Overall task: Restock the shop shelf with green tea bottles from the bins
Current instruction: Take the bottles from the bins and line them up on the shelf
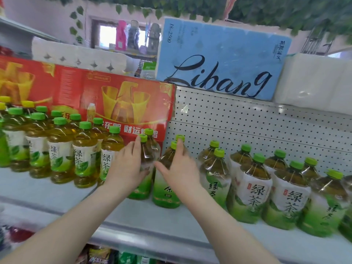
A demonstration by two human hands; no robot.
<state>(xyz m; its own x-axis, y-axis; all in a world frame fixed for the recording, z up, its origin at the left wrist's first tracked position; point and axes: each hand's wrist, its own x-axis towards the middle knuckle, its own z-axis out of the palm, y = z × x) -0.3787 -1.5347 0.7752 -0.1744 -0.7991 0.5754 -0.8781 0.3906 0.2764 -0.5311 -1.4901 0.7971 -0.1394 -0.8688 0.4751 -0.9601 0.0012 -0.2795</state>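
two clear plastic green tea bottles stood side by side mid-shelf on smooth grey metal shelf [57,193]; ribbed green caps, glossy green-white labels, amber liquid. left bottle [141,189] held by left hand [126,166]: fingers [136,146] curled round its 9 o'clock flank, thumb laid across front. right bottle [165,196] held by right hand [181,170]: fingers wrapped over shoulder at 3 o'clock, thumb spread toward 9 o'clock. slimmer bottles [84,149] ranked at 9 o'clock, bigger bottles [253,187] at 3 o'clock. perforated white pegboard [247,121] behind; red cardboard carton [114,96] at 11 o'clock.

Bare shelf front [47,191]; bottle rows [255,187] either side, red carton [114,96] behind
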